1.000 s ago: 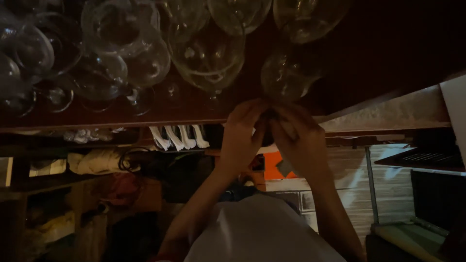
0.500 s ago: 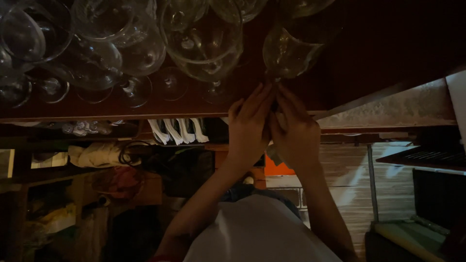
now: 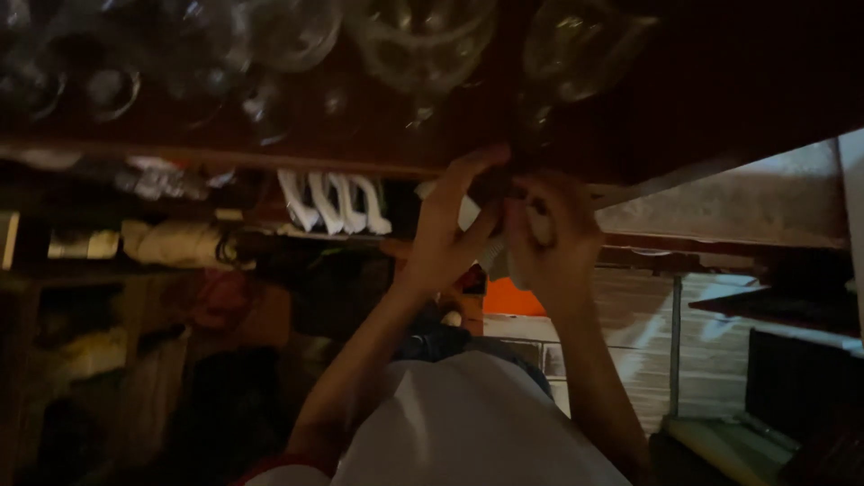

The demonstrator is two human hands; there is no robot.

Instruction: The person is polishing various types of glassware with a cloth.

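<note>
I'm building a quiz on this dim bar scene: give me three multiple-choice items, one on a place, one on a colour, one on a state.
1. Where are the hands?
A. At the wooden counter's edge, below the glasses
B. On the floor
C. Inside a drawer

2. What colour is the patch below the hands?
A. Blue
B. Orange
C. Green

3. How are the two hands?
A. Far apart
B. Resting flat on the counter
C. Raised close together

Key: 1 A, left hand and right hand meet at the counter edge under the glasses. 2 B, orange patch. 3 C, they nearly touch.
</note>
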